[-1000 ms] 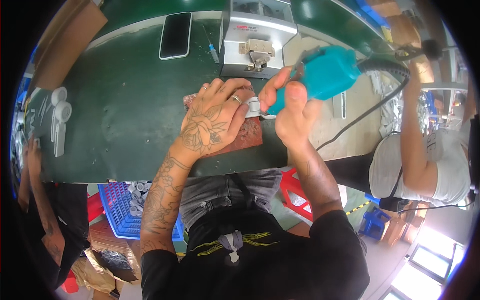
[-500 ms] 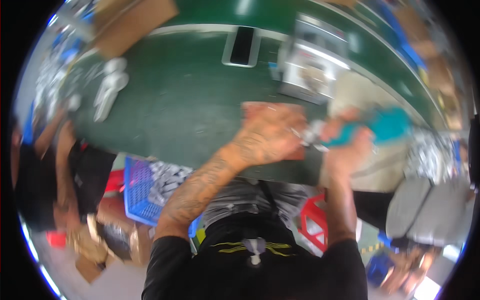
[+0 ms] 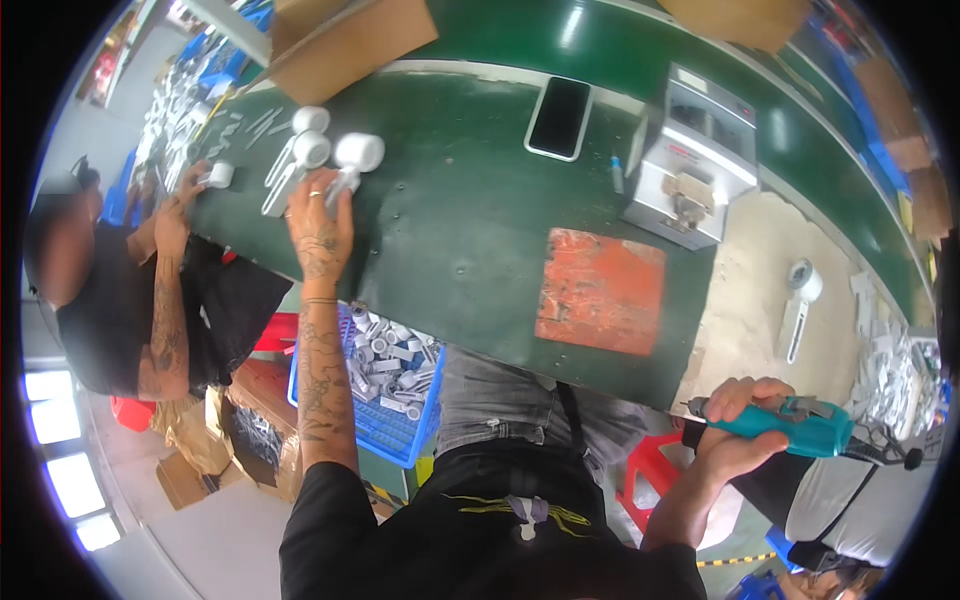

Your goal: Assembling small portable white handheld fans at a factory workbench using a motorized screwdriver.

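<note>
My left hand [image 3: 320, 225] reaches to the far left of the green table. Its fingers close round the handle of a white round-headed part [image 3: 359, 152]. Beside it lie two similar white parts [image 3: 311, 150], grouped together with their slotted handles toward me. At the table's near right edge, my right hand [image 3: 742, 425] is wrapped round a teal electric screwdriver [image 3: 815, 430], its bit pointing left. One more white part with a long slotted handle [image 3: 796, 316] lies on the beige sheet, beyond the screwdriver. An orange-red worn square pad [image 3: 602, 292] sits bare between my hands.
A silver box-shaped machine [image 3: 690, 160] stands at the back right, near a white-framed phone [image 3: 560, 118]. Below the table edge is a blue basket [image 3: 432, 420] of grey-white parts. An open cardboard box [image 3: 350, 50] stands at the back left; a co-worker [image 3: 130, 290] sits at the left.
My left hand has moved from over the red pad to the far left with a white part. My right hand has drawn back toward me with the screwdriver, away from the pad.
</note>
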`<state>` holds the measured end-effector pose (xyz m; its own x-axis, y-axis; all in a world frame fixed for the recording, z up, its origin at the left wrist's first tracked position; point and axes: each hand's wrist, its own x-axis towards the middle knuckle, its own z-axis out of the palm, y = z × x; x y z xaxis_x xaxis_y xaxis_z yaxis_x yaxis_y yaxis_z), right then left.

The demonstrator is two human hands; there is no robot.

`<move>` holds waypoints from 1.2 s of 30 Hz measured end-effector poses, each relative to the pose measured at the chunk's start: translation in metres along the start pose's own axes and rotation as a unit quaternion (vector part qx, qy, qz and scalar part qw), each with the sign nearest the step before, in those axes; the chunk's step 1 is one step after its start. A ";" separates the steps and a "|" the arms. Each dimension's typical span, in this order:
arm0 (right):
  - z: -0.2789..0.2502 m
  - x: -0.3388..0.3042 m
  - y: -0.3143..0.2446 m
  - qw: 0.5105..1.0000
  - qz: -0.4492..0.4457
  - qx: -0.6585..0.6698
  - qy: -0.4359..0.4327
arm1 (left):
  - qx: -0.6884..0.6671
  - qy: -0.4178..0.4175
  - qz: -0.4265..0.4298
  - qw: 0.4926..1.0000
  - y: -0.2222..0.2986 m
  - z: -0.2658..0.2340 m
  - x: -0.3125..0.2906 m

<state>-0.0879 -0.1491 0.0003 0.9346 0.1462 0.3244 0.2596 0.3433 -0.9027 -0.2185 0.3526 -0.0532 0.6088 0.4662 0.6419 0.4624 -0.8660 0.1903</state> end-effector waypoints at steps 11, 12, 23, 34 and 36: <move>-0.001 -0.018 -0.019 0.998 0.050 -0.012 0.033 | -0.492 -0.265 0.164 0.813 0.388 0.044 -0.009; -0.001 -0.021 -0.023 0.998 0.042 -0.011 0.053 | -0.492 -0.294 0.185 0.799 0.427 0.048 -0.013; -0.016 -0.035 -0.029 0.995 0.045 -0.048 0.070 | -0.334 -0.447 0.143 0.818 0.541 0.110 -0.019; 0.012 0.015 -0.007 0.994 0.059 -0.090 0.011 | -0.391 -0.286 0.239 0.842 0.324 0.003 -0.007; 0.025 0.023 -0.002 0.996 0.071 -0.049 -0.017 | -0.378 -0.272 0.244 0.851 0.299 -0.001 -0.013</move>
<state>-0.0728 -0.1228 0.0169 0.9551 0.2194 0.1991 0.1493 0.2239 -0.9631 -0.0885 0.0871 -0.0040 0.9122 -0.1456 0.3830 -0.3532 -0.7532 0.5549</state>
